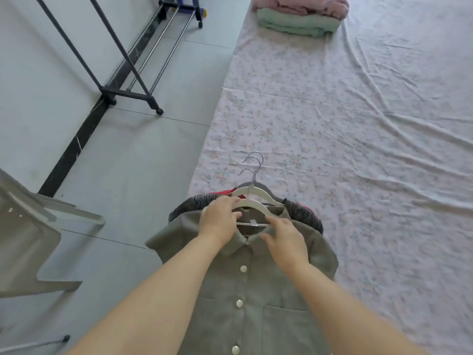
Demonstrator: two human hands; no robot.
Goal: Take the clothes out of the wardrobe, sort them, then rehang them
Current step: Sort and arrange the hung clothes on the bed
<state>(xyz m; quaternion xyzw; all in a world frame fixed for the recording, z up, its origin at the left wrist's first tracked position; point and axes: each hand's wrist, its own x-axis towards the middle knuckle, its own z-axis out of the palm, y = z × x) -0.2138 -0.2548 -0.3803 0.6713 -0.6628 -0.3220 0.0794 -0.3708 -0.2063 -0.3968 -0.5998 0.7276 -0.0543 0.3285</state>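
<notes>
Head view: an olive-grey shirt [245,290] with a row of pale round buttons and a chest pocket is seen lying front-up at the near edge of the bed [358,124], its collar pointing away from the person and its left shoulder hanging out over the floor [158,162]. A white hanger [256,206] is set inside the open collar. Its left shoulder is gripped by the left hand [220,221], whose fingers are curled over it. The right side of the collar appears to be pinched between the thumb and fingers of the right hand [285,242], with the forefinger stretched toward the hanger's right arm. Under the shirt a dark speckled garment [304,213] is spread, and a strip of a red garment [225,192] is visible beyond it. A second white hanger [258,192] is stacked just behind the first, and a grey one is partly seen behind that. Three metal hooks [252,162] are fanned out on the floral sheet. At the far end of the bed a folded pink cloth [302,5] is laid on a folded mint-green cloth [294,23]. On the floor to the left a black clothes rack [128,93] on castors is placed against the wall, with bare rails low down. Part of a grey plastic chair [25,226] is seen at the left edge.
</notes>
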